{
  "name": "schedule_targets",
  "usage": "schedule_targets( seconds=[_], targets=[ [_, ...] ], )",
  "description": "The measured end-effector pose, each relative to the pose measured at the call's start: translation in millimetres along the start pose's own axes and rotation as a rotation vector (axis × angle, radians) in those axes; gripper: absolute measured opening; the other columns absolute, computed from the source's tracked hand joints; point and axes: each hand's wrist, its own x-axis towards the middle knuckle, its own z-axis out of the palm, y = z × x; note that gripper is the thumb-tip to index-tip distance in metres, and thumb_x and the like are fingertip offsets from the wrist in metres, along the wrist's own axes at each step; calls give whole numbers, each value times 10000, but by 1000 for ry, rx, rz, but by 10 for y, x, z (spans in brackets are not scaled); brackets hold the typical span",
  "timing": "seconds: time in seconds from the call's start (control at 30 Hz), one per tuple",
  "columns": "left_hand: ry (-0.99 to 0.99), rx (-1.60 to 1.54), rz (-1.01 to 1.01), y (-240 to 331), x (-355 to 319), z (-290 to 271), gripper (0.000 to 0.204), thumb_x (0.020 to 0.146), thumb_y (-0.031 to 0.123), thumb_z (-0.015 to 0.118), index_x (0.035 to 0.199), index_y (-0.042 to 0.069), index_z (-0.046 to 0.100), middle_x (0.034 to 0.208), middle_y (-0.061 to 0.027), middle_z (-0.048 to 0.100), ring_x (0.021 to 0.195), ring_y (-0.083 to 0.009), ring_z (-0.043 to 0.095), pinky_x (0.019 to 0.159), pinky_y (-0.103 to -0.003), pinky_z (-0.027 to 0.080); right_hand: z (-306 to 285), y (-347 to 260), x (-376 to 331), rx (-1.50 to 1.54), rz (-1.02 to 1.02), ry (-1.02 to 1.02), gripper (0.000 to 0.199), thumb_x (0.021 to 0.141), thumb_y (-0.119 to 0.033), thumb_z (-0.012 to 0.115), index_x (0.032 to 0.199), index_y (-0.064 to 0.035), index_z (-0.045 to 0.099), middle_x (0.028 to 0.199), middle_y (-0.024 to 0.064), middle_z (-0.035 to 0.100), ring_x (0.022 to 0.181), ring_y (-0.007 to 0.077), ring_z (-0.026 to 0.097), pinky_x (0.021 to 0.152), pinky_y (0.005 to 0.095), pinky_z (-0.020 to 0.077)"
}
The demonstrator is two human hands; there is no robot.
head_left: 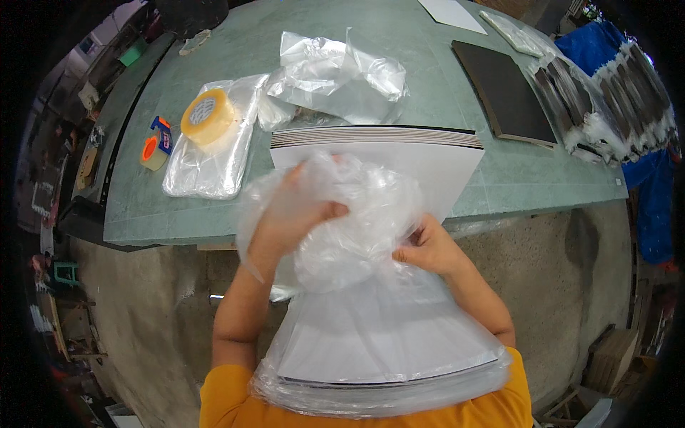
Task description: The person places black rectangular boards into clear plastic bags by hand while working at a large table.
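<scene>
A stack of white sheets or boards (pixel 446 158), with a dark layer at its far edge, leans between the table edge and my body. A clear plastic bag (pixel 371 342) covers its near part, and the film is bunched up (pixel 357 221) over the middle. My left hand (pixel 303 207) is at the left of the bunched film; its thumb shows, while its other fingers are blurred and partly covered by film. On the right side, my right hand (pixel 432 246) pinches the bag's film between thumb and fingers.
On the green table (pixel 514 178) lie crumpled plastic film (pixel 339 78), a flat pack of clear bags (pixel 207 167), a yellowish tape roll (pixel 207 114) and a tape dispenser (pixel 155 145). Rightward are a dark board stack (pixel 503 93) and plastic-wrapped dark bundles (pixel 606 100).
</scene>
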Motion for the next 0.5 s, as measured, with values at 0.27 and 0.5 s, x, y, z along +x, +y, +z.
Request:
schedule_targets(
  seconds=[0.27,0.5],
  targets=[
    [-91,341,97,-210,-50,-17,554,634,142,687,1137,55,473,980,-90,575,938,-198,528,852,-294,382,-53,75,-159,54,-303,85,213,682,-62,679,849,-29,553,807,2,525,750,85,481,672,230,396],
    [-293,140,11,-272,-106,-261,423,763,158,513,1149,-1,444,1050,-105,537,1012,-191,478,875,-295,357,-60,-174,-321,164,-109,227,127,722,-80,652,786,3,581,659,10,544,604,64,487,552,183,385]
  ],
)
